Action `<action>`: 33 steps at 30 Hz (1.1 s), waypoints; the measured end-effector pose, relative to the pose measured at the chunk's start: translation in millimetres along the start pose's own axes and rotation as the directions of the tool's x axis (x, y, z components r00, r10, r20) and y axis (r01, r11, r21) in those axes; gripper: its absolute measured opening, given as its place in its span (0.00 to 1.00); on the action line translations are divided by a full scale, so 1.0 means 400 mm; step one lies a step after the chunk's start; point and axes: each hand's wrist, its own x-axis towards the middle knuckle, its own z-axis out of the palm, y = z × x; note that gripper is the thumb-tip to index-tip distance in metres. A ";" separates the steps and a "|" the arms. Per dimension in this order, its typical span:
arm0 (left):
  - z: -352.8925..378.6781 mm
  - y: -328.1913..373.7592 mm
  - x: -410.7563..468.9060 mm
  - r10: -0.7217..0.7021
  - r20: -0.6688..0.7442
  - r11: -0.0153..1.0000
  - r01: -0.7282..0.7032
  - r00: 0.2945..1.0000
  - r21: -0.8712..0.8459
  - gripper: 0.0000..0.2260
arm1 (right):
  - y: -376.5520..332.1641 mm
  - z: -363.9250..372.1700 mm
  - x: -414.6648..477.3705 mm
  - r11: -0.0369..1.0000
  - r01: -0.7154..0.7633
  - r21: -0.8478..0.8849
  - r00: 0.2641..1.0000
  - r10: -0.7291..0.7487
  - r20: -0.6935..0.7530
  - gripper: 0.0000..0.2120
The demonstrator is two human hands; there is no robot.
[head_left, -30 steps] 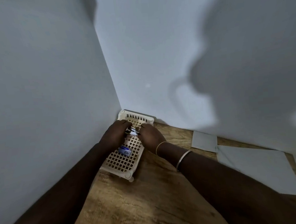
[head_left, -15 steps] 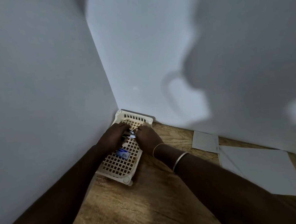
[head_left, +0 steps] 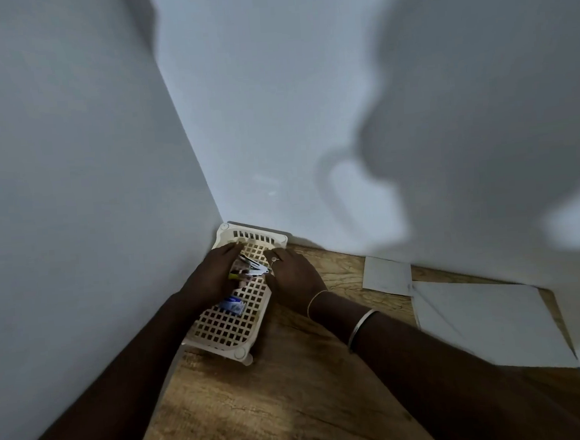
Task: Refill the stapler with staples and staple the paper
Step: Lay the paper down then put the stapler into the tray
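Note:
A small metal stapler point(head_left: 252, 268) is held over a cream plastic lattice basket point(head_left: 233, 330) in the wall corner. My left hand point(head_left: 213, 276) grips the stapler's near end. My right hand point(head_left: 294, 276) pinches its far, shiny end with the fingertips. The stapler looks hinged open, but the detail is small. A blue and white staple box point(head_left: 232, 304) lies in the basket just below my left hand. White sheets of paper point(head_left: 488, 322) lie on the wooden table to the right.
The wooden table point(head_left: 278, 409) is bounded by grey walls on the left and behind. A smaller white sheet point(head_left: 387, 275) lies against the back wall. My forearms cross the table's middle, with bangles on the right wrist.
Both hands stay on the stapler over the basket. The fingers have shifted a little and more of the metal stapler shows between them.

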 end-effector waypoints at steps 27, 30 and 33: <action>0.406 0.546 -0.246 0.340 0.225 0.889 -0.390 0.913 0.240 0.21 | 0.158 -0.105 -0.736 0.767 -0.570 -0.296 0.776 0.620 0.112 0.31; 0.467 0.619 -0.255 0.350 0.343 0.856 -0.446 0.872 0.261 0.25 | 0.181 -0.097 -0.781 0.700 -0.661 -0.269 0.704 0.703 0.101 0.34; 0.516 0.678 -0.252 0.336 0.422 0.843 -0.468 0.842 0.264 0.24 | 0.195 -0.094 -0.810 0.720 -0.650 -0.241 0.693 0.693 0.200 0.31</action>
